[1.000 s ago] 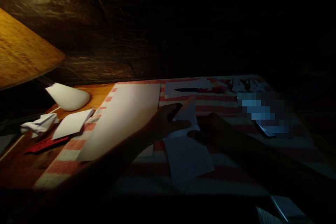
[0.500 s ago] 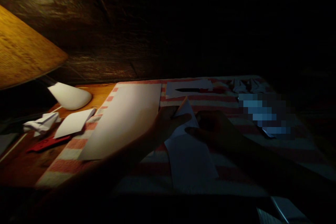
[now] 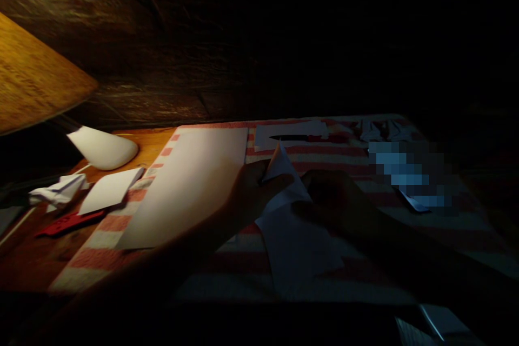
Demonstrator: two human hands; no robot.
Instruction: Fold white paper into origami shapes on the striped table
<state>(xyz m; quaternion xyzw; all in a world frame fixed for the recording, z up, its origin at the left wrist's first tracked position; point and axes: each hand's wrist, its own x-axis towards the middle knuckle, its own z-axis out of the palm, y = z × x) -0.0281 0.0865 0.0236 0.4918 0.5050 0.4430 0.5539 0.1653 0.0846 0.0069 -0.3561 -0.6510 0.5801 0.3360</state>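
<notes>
A white sheet of paper [image 3: 298, 243] lies on the red and white striped cloth [image 3: 227, 275] in dim light, its far corner folded up to a point. My left hand [image 3: 253, 189] pinches that raised corner from the left side. My right hand [image 3: 332, 197] is closed on the same fold from the right, pressing where the flap meets the sheet. Both hands are mostly in shadow.
A larger blank sheet [image 3: 190, 184] lies left of my hands. Beyond it are a black knife on paper [image 3: 295, 138], a lamp shade [image 3: 32, 86], its white base [image 3: 103, 148], a folded paper [image 3: 109, 190], a crumpled paper [image 3: 59, 190], a red card [image 3: 65, 223] and a blurred blue object [image 3: 405, 173].
The folded corner has risen higher and stands more upright. The sheet has turned slightly, its near end swinging right, while both hands stay on the fold.
</notes>
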